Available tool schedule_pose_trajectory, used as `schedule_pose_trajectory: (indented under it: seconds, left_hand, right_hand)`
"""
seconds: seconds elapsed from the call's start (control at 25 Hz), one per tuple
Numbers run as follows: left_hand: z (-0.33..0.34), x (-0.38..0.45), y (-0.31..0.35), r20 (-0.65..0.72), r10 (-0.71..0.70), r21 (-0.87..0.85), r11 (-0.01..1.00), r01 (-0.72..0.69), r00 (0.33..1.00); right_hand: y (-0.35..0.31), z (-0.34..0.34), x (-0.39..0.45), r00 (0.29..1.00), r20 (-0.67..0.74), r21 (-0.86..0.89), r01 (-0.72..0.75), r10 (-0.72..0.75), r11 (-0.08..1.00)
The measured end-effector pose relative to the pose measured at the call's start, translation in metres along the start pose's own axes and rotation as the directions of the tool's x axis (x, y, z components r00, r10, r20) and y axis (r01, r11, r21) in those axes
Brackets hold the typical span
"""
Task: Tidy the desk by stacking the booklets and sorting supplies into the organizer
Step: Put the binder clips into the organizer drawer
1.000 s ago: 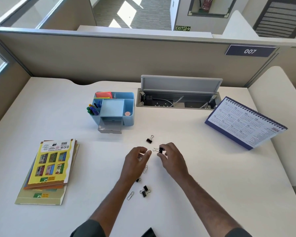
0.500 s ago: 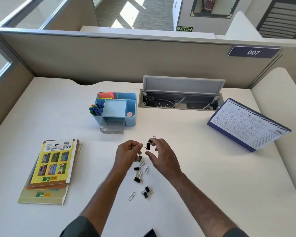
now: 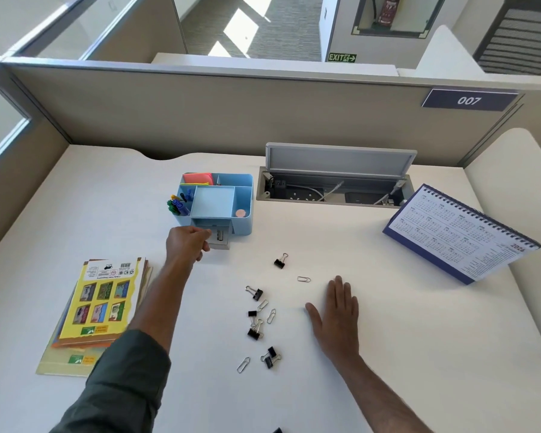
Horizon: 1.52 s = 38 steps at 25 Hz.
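The blue desk organizer point(image 3: 243, 228) stands at the desk's middle rear, and its small clear drawer point(image 3: 220, 244) is pulled out at the front. My left hand point(image 3: 186, 242) reaches to that drawer, fingers curled, and pinches a black binder clip point(image 3: 221, 235) over it. My right hand point(image 3: 338, 310) lies flat on the desk, palm down. Several black binder clips point(image 3: 256, 333) and silver paper clips point(image 3: 303, 279) lie scattered between my arms. At the left front, the booklets point(image 3: 103, 301) lie in a stack, a yellow one on top.
A desk calendar point(image 3: 459, 235) stands at the right. An open cable box point(image 3: 334, 192) with a raised lid sits behind the organizer's right side. Markers point(image 3: 178, 205) and coloured sticky notes point(image 3: 197, 179) fill organizer compartments. Partition walls close off the desk's rear and sides.
My left hand took a binder clip from my right hand and carried it up-left to the organizer's drawer. My right hand drew back and flattened on the desk.
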State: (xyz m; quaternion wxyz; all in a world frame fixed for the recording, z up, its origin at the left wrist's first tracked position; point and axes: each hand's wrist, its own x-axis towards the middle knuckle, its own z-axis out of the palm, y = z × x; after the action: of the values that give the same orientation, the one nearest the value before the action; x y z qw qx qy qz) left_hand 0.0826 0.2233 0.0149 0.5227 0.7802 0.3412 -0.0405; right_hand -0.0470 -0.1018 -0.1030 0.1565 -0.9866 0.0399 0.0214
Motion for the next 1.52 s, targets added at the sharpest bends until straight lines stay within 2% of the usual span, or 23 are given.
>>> schedule_pose_trajectory:
  seconds: [0.32, 0.64, 0.76, 0.92, 1.08, 1.28, 1.52]
  left_hand:
    - [0.010, 0.020, 0.015, 0.035, -0.140, 0.192, 0.973, 0.131, 0.990]
    - [0.013, 0.022, 0.014, 0.059, -0.195, 0.195, 0.964, 0.180, 0.979]
    - [0.009, 0.012, 0.016, 0.056, -0.154, 0.160, 0.977, 0.143, 0.987]
    - [0.001, -0.013, 0.009, 0.046, 0.044, 0.016, 0.999, -0.044, 0.998]
    - [0.006, -0.044, -0.008, 0.053, 0.160, -0.063, 0.986, -0.156, 0.986]
    - [0.018, -0.073, -0.042, 0.133, 0.125, -0.100, 0.989, -0.112, 0.983]
    - [0.028, -0.092, -0.061, 0.157, 0.057, -0.134, 0.990, -0.036, 0.986]
  right_hand:
    - [0.003, 0.007, -0.003, 1.000, 0.014, -0.049, 0.012, -0.011, 0.999]
    - [0.006, 0.010, -0.001, 1.000, 0.003, -0.053, 0.027, -0.027, 0.998]
    - [0.005, 0.010, -0.002, 1.000, -0.011, -0.048, 0.019, -0.019, 0.999]
    - [-0.005, 0.003, 0.013, 0.995, -0.095, -0.010, -0.007, 0.006, 1.000]
    - [-0.032, -0.005, 0.052, 0.991, -0.066, 0.041, 0.123, -0.120, 0.992]
    - [-0.079, -0.014, 0.087, 0.963, -0.005, -0.038, 0.271, -0.271, 0.962]
    - [-0.097, -0.009, 0.098, 0.973, 0.047, -0.123, 0.232, -0.228, 0.965]
